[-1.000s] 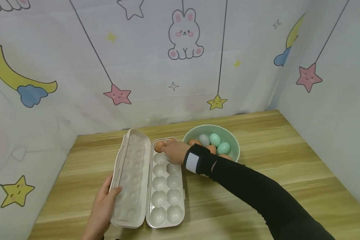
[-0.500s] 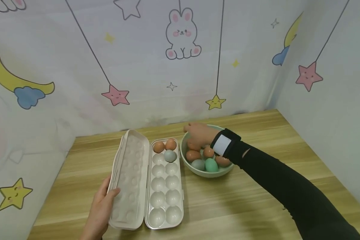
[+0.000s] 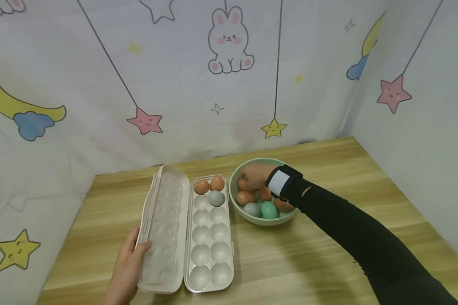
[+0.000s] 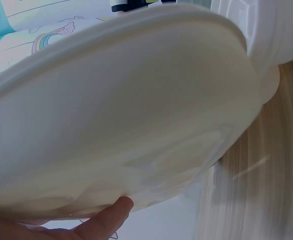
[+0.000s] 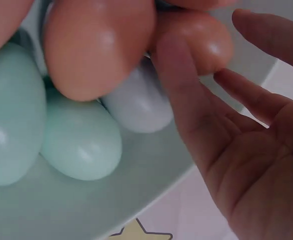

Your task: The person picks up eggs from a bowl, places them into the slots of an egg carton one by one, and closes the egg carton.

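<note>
The right hand (image 3: 253,173) reaches into the pale green round bowl (image 3: 234,199) at the back of the wooden desk (image 3: 328,237). Its fingers (image 5: 186,100) are spread loosely, one lying against a brown egg (image 5: 99,45) among green and pale grey eggs; the grip is wide and closes on nothing. The left hand (image 3: 127,264) rests on the open lid (image 3: 164,228) of the white plastic egg box (image 3: 210,237), its thumb over the lid's edge. Two brown eggs and one grey egg sit in the box's far cups.
</note>
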A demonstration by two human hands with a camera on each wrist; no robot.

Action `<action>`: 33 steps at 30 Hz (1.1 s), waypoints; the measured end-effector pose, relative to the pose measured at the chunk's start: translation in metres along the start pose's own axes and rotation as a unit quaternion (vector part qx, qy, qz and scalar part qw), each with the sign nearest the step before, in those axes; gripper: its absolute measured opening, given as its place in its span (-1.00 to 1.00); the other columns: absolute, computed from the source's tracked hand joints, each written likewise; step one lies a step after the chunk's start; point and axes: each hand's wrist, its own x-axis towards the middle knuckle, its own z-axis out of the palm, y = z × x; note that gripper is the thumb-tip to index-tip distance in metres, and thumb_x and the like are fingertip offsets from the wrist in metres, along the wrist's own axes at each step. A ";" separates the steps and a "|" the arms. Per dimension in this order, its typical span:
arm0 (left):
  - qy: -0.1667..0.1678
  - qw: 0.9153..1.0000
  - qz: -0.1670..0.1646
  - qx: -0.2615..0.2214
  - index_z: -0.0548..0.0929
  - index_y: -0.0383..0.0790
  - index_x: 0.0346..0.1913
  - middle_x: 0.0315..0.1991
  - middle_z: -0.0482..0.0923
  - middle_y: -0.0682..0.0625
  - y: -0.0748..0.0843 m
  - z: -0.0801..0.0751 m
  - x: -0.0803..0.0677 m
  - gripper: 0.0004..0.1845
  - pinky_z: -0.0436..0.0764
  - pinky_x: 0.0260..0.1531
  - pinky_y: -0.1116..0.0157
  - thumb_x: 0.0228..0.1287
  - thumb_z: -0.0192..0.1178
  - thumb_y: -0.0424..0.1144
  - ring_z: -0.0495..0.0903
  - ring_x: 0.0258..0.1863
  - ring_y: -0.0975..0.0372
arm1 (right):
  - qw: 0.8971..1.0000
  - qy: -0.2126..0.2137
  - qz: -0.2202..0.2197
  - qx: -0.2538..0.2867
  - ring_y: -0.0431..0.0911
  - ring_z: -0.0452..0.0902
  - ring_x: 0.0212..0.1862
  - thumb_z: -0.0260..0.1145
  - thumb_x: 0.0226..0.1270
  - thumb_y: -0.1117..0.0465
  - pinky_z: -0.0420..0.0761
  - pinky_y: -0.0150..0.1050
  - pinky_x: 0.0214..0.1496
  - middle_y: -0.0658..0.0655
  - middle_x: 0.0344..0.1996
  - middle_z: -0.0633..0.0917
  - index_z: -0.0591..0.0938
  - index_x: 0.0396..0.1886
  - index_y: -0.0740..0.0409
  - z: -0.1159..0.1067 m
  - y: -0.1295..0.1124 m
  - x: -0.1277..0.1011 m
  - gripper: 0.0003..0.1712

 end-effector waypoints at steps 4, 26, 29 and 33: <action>0.002 1.000 0.011 -0.009 0.04 -0.24 0.46 0.32 0.16 -0.26 0.000 0.000 0.000 -0.43 0.54 -0.22 0.39 0.43 -0.20 -0.42 0.49 -0.08 0.41 | 0.990 0.030 -0.016 -0.135 -0.04 0.41 -0.25 0.06 0.43 0.17 0.41 -0.15 -0.08 0.04 -0.36 0.56 0.59 -0.16 0.12 0.004 0.000 0.013 -0.80; -0.010 1.000 -0.011 -0.015 -0.08 -0.21 0.50 0.42 0.00 -0.23 0.000 -0.003 0.001 -0.39 0.50 -0.15 0.46 0.44 -0.23 -0.39 0.37 0.03 0.47 | 0.972 0.080 0.007 -0.219 -0.02 0.48 -0.41 0.07 0.32 0.23 0.48 -0.18 -0.35 0.12 -0.43 0.53 0.39 -0.08 0.25 0.028 0.012 0.051 -0.76; -0.016 1.000 -0.008 -0.022 -0.11 -0.24 0.49 0.41 0.00 -0.26 -0.003 -0.002 0.001 -0.38 0.52 -0.15 0.43 0.43 -0.24 -0.41 0.39 0.00 0.48 | 0.970 0.080 -0.006 -0.227 -0.04 0.46 -0.47 0.10 0.30 0.23 0.47 -0.21 -0.42 0.10 -0.47 0.51 0.34 -0.07 0.29 0.030 0.015 0.051 -0.72; -0.018 1.000 -0.001 -0.020 -0.14 -0.25 0.50 0.43 -0.05 -0.29 -0.006 -0.004 0.000 -0.38 0.49 -0.14 0.47 0.44 -0.24 -0.41 0.36 0.01 0.52 | 0.957 0.071 -0.051 -0.276 -0.05 0.43 -0.53 0.16 0.25 0.22 0.49 -0.18 -0.48 0.12 -0.49 0.46 0.36 -0.14 0.35 0.027 0.011 0.049 -0.70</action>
